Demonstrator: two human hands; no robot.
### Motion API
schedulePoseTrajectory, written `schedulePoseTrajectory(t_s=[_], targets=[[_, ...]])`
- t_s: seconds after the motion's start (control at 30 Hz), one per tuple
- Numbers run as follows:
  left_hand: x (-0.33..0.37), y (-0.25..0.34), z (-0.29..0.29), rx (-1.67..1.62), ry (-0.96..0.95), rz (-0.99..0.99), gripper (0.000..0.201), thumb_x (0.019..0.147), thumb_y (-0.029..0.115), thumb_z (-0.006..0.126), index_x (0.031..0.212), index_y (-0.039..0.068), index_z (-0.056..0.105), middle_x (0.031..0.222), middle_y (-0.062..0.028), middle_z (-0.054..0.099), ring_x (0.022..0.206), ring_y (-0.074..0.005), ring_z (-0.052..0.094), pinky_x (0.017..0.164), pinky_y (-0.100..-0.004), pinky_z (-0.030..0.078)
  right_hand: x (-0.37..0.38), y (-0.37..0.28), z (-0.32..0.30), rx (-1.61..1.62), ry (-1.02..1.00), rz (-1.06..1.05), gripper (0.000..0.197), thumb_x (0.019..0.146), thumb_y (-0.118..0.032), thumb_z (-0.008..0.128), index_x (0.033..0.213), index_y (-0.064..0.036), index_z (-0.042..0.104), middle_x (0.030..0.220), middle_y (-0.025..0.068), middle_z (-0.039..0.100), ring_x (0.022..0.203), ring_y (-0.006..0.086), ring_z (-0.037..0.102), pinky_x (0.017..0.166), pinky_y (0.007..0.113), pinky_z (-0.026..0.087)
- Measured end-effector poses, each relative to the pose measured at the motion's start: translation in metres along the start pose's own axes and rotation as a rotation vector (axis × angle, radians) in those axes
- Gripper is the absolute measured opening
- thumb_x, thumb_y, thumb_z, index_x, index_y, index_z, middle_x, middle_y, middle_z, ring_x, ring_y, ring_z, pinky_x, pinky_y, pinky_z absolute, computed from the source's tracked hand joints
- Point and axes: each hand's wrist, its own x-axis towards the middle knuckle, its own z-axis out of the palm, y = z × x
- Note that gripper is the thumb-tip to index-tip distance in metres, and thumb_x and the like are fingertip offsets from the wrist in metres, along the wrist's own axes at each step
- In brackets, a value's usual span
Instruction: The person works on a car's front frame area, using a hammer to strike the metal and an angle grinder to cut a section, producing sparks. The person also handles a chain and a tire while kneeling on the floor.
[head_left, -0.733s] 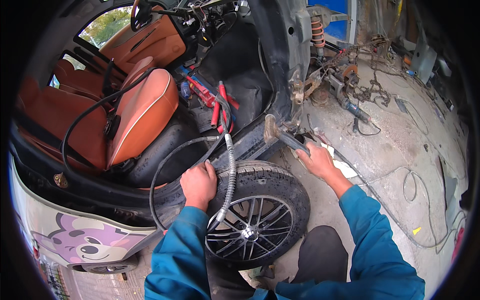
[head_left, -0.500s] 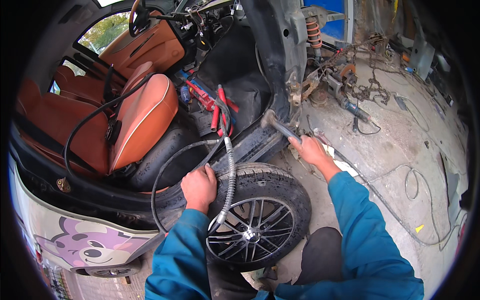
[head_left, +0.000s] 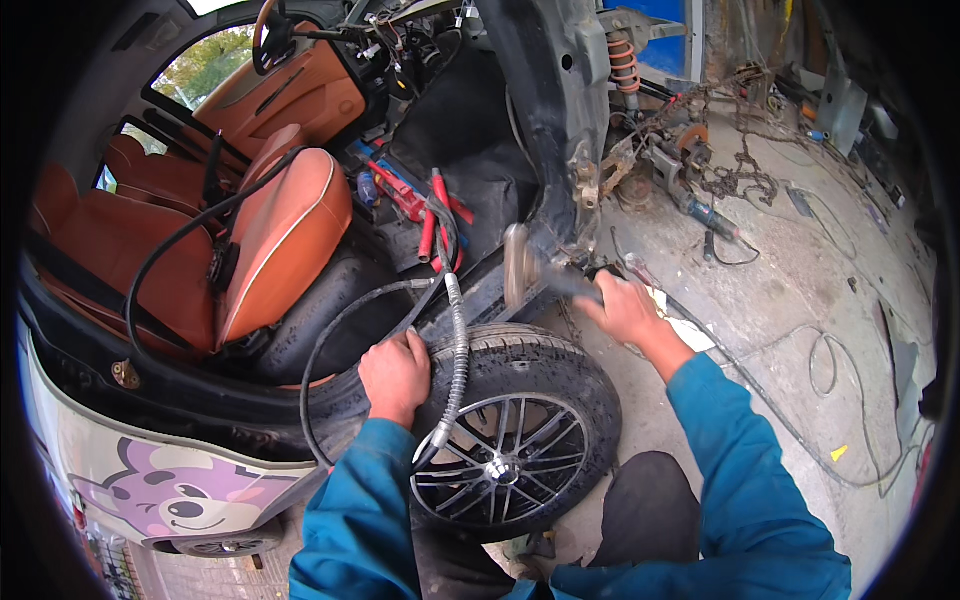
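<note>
My right hand [head_left: 628, 315] is wrapped around the handle of a hammer [head_left: 517, 268]. The hammer's head is smeared by motion above the car's door sill [head_left: 485, 300], near the foot of the bare pillar. My left hand [head_left: 396, 376] is a closed fist at the sill's edge, with a thin dark strip rising from its top; what it grips is hidden. Beside that fist a spring-wrapped hose [head_left: 461, 350] hangs down over a loose wheel [head_left: 505, 468], which leans against the sill below both hands. Red-handled tool [head_left: 428, 238] parts lie on the car floor beyond.
Orange seats [head_left: 290, 245] fill the cabin at left. A black cable loops over them. On the concrete floor at right lie an angle grinder [head_left: 712, 219], a rusty chain [head_left: 745, 180] and a long trailing cord [head_left: 770, 400]. A coil spring [head_left: 624, 68] stands at the front.
The hammer head has swung left and turned, from against the pillar's foot to over the sill. My right hand has shifted slightly right and down. The left fist has barely moved.
</note>
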Motion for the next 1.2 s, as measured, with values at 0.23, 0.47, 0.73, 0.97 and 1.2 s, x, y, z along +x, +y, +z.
schedulePoseTrajectory(t_s=[0.23,0.47,0.73,0.97,1.2], targets=[[0.002,0.001,0.0,-0.014,0.003,-0.024,0.045,0.106,0.037,0.056,0.088,0.003,0.081,0.088,-0.0276,0.076,0.084,-0.0489,0.075,0.084,-0.0578,0.059,-0.014,-0.035,0.012,0.103,-0.137,0.243,0.062,0.109,-0.059,0.055,0.109,0.0014,0.064,0.089,0.0299,0.074,0.084,0.0484,0.075,0.077,0.06,0.058],[0.0,0.0,-0.001,-0.004,-0.03,-0.022,0.045,0.106,0.036,0.056,0.088,0.003,0.08,0.087,-0.0275,0.076,0.084,-0.0479,0.075,0.085,-0.0577,0.059,-0.035,-0.045,-0.002,0.075,0.243,-0.507,0.056,0.101,-0.059,0.069,0.096,-0.0041,0.06,0.081,0.0195,0.07,0.071,0.043,0.072,0.064,0.052,0.059],[0.002,-0.002,0.0,-0.013,0.002,-0.017,0.045,0.106,0.036,0.056,0.087,0.002,0.08,0.087,-0.0284,0.076,0.083,-0.0491,0.075,0.083,-0.0583,0.06,0.002,-0.053,-0.004,0.043,-0.168,0.233,0.063,0.11,-0.055,0.056,0.113,0.0064,0.068,0.092,0.0301,0.075,0.089,0.0488,0.075,0.082,0.058,0.059],[-0.002,-0.006,0.012,-0.09,0.156,0.063,0.042,0.104,0.032,0.06,0.083,0.0,0.079,0.083,-0.0281,0.075,0.079,-0.0466,0.076,0.077,-0.0548,0.061,-0.054,-0.111,-0.014,0.115,-0.021,-0.341,0.05,0.1,-0.053,0.072,0.101,-0.0041,0.063,0.083,0.0186,0.071,0.075,0.0402,0.074,0.068,0.05,0.058],[-0.001,-0.006,0.006,0.001,0.033,-0.007,0.044,0.106,0.035,0.057,0.087,0.003,0.081,0.086,-0.0276,0.076,0.081,-0.0493,0.075,0.082,-0.0586,0.06,-0.032,-0.054,-0.044,-0.164,-0.22,0.022,0.059,0.104,-0.061,0.062,0.102,-0.0022,0.065,0.094,0.0238,0.075,0.089,0.045,0.075,0.075,0.055,0.059]])
